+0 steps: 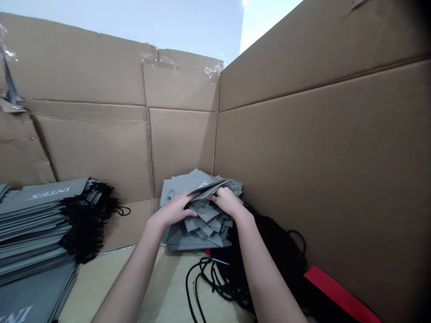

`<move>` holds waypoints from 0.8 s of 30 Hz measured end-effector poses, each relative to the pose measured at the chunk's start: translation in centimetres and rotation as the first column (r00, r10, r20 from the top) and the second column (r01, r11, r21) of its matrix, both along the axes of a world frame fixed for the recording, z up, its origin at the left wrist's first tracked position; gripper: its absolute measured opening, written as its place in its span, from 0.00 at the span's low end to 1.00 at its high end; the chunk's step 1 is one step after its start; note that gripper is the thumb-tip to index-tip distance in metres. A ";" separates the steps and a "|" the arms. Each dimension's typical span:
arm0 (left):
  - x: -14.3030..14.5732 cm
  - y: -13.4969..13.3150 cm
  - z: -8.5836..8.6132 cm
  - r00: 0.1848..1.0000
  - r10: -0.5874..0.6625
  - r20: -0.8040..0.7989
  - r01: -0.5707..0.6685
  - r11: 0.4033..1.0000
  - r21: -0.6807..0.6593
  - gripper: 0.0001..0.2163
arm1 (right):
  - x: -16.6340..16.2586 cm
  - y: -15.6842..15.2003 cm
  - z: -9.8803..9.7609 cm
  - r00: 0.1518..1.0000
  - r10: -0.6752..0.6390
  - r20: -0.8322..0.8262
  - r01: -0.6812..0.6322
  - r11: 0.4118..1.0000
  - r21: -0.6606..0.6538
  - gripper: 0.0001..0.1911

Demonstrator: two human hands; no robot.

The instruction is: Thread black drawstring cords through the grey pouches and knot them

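Note:
A loose pile of flat grey paper bags (202,233) lies in the corner of the cardboard walls, its layers fanned at uneven angles. White lettering partly shows on a top bag (198,183), whose near edge is raised. My left hand (177,209) is at the left of that edge, fingers against the raised bag and thumb stretched apart below. On the other side, my right hand (226,200) has curled fingers closed on the bag's edge. Its fingertips are partly hidden by the bag.
Neater stacks of grey bags (37,224) marked INTEX stand at left, black cord handles (90,220) bunched at their right ends. Black cords (269,242) heap along the right cardboard wall (323,170), near a red strip (340,294). Cardboard also forms the back wall (90,143).

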State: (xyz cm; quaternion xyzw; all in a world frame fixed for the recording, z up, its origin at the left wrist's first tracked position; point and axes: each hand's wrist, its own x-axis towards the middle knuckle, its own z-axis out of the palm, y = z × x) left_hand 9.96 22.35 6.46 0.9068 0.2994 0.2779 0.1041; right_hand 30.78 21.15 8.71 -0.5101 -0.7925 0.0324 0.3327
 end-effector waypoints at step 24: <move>0.0 -0.3 -0.3 0.814 0.379 0.439 -0.422 0.906 0.001 0.25 | -1.2 -4.9 5.4 0.923 -0.011 -0.384 0.169 0.908 0.383 0.20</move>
